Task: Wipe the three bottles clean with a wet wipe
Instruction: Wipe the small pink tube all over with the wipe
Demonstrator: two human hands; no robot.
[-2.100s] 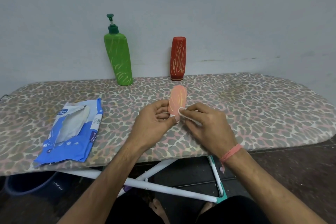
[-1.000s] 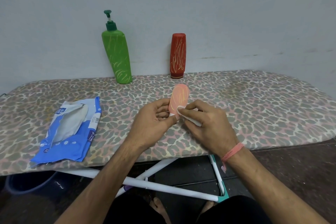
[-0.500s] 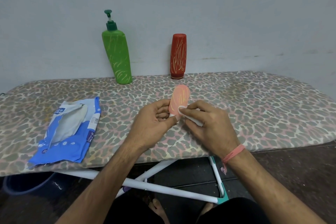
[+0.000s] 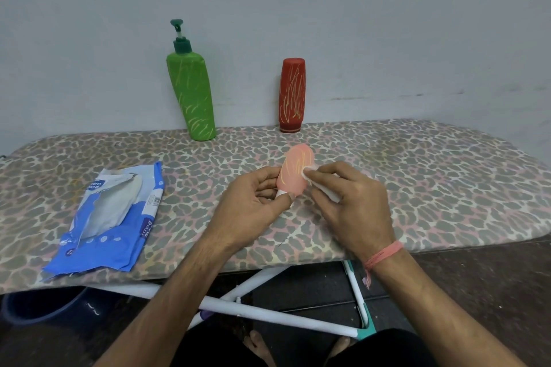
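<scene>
My left hand (image 4: 253, 205) grips the lower end of a small pink bottle (image 4: 293, 170) streaked with yellow marks, holding it tilted above the board. My right hand (image 4: 350, 199) pinches a white wet wipe (image 4: 313, 177) and presses it against the bottle's right side. A tall green pump bottle (image 4: 192, 92) and a red bottle (image 4: 292, 95), both with yellow scribbles, stand upright at the back by the wall.
The leopard-print ironing board (image 4: 432, 182) carries an opened blue wet-wipe pack (image 4: 110, 217) at the left. White board legs (image 4: 268, 310) and a dark blue tub (image 4: 38, 304) sit below, near my bare feet. A grey wall runs close behind.
My right hand has slid the wipe up the side of the pink bottle, from near its lower end to about mid-height. The left hand keeps its grip.
</scene>
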